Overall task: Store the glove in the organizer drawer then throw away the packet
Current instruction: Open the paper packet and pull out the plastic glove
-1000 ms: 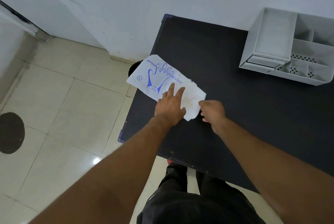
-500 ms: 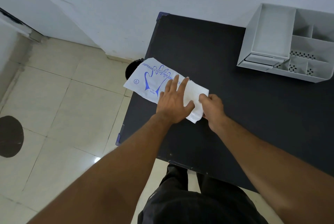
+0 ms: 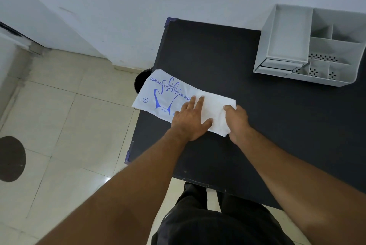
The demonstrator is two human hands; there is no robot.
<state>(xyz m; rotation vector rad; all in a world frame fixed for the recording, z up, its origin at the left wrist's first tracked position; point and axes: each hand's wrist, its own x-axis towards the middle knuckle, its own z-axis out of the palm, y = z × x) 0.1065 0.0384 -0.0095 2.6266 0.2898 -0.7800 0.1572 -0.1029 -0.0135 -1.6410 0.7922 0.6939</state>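
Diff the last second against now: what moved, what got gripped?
The right hand slid from just off the packet's right corner up onto its right end, where its fingers now curl over the edge. The left hand stayed pressed flat on the packet, creeping slightly further onto it. The packet still lies on the table, its printed end overhanging the left edge. The organizer is untouched, its drawer closed.

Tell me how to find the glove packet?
Look at the black table, near its left edge. The glove packet lies flat there, one end hanging past the edge, under both hands. It is the only white paper with a blue hand drawing.
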